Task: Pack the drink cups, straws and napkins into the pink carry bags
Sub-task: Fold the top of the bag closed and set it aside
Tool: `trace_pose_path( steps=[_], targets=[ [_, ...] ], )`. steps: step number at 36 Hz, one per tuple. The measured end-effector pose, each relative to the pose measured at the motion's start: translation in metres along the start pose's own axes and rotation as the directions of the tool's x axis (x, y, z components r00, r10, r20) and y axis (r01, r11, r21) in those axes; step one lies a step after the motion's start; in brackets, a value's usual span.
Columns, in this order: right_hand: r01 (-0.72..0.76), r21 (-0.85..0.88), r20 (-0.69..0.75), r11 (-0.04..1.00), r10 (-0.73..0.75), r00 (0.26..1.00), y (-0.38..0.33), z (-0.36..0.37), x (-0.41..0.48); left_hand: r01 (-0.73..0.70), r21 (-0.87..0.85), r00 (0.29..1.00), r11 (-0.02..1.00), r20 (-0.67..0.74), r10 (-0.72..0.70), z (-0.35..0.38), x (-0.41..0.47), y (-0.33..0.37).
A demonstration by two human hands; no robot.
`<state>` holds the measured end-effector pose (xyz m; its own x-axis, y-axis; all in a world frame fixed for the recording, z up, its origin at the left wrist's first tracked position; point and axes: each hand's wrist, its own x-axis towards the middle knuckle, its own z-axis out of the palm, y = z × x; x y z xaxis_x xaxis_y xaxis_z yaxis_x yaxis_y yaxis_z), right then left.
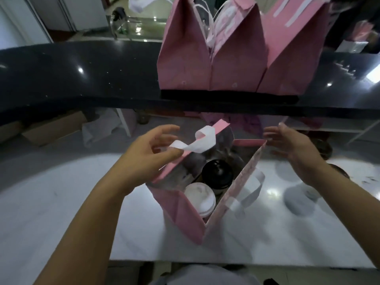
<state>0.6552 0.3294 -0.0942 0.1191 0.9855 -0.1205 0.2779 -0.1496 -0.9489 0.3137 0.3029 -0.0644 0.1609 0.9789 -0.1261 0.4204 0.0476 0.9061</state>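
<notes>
While three packed bags are standing side by side on the dark surface well beyond both sets of fingers, a fourth, the open bag, is sitting on the pale surface between the hands and is taking its load. Going by that, I am judging the job well past halfway: three bags look done, one is being filled.

Left hand is hovering at the open bag's left wall, fingers spread and loosely bent, gripping nothing, thumb touching the rim just under the near handle. Right hand is reaching toward the far right corner, fingers straight and apart, empty, their tips just beside the rim.

Below and between the fingers, inside the bag, two cups are showing plainly: a black-lidded cup and, nearer the person, a white-lidded cup. Darker round shapes behind them may be more cups; blur is hiding that.

Two white handles are showing on this bag, the second handle hanging outside the right wall. No straws or napkins are showing here, so those are probably remaining.
</notes>
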Motion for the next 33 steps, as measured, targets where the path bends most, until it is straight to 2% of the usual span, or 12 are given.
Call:
trace_pose_path(
  steps=[3, 5, 8, 10, 13, 15, 18, 21, 25, 28, 33],
  targets=[
    [-0.115, 0.086, 0.112, 0.990, 0.106, 0.988, 0.023, -0.004, 0.003, 0.058, 0.082, 0.995, 0.995, -0.083, -0.052, 0.005, -0.021, -0.008],
    [-0.154, 0.135, 0.169, 0.979, 0.130, 0.977, 0.036, -0.004, 0.007, 0.081, 0.076, 0.981, 0.994, -0.181, -0.066, 0.010, -0.036, -0.014],
    [-0.205, 0.177, 0.237, 0.963, 0.160, 0.958, 0.051, -0.002, 0.018, 0.073, -0.172, 0.911, 0.982, -0.390, -0.136, 0.024, -0.055, -0.026],
    [-0.223, 0.189, 0.297, 0.956, 0.161, 0.941, 0.060, 0.001, 0.027, 0.049, -0.409, 0.841, 0.911, -0.475, -0.258, 0.038, -0.066, -0.037],
    [-0.239, 0.187, 0.366, 0.953, 0.158, 0.917, 0.069, 0.008, 0.036, 0.019, -0.653, 0.762, 0.757, -0.481, -0.434, 0.064, -0.084, -0.060],
    [-0.227, 0.196, 0.408, 0.954, 0.131, 0.904, 0.074, 0.014, 0.042, 0.073, -0.699, 0.741, 0.711, -0.440, -0.508, 0.086, -0.096, -0.074],
    [-0.201, 0.247, 0.429, 0.948, 0.079, 0.900, 0.085, 0.025, 0.052, 0.239, -0.625, 0.776, 0.743, -0.338, -0.533, 0.119, -0.110, -0.089],
    [-0.200, 0.279, 0.474, 0.939, 0.047, 0.879, 0.094, 0.034, 0.055, 0.329, -0.469, 0.869, 0.819, -0.188, -0.457, 0.145, -0.121, -0.085],
    [-0.208, 0.310, 0.490, 0.928, 0.032, 0.871, 0.095, 0.031, 0.046, 0.336, -0.422, 0.900, 0.842, -0.119, -0.419, 0.165, -0.121, -0.075],
    [-0.255, 0.296, 0.530, 0.921, 0.064, 0.845, 0.095, 0.021, 0.033, 0.337, -0.380, 0.903, 0.861, -0.130, -0.410, 0.174, -0.115, -0.066],
    [-0.252, 0.292, 0.538, 0.923, 0.060, 0.841, 0.104, -0.012, 0.011, 0.240, -0.355, 0.931, 0.904, -0.180, -0.318, 0.184, -0.106, -0.052]
  ],
)
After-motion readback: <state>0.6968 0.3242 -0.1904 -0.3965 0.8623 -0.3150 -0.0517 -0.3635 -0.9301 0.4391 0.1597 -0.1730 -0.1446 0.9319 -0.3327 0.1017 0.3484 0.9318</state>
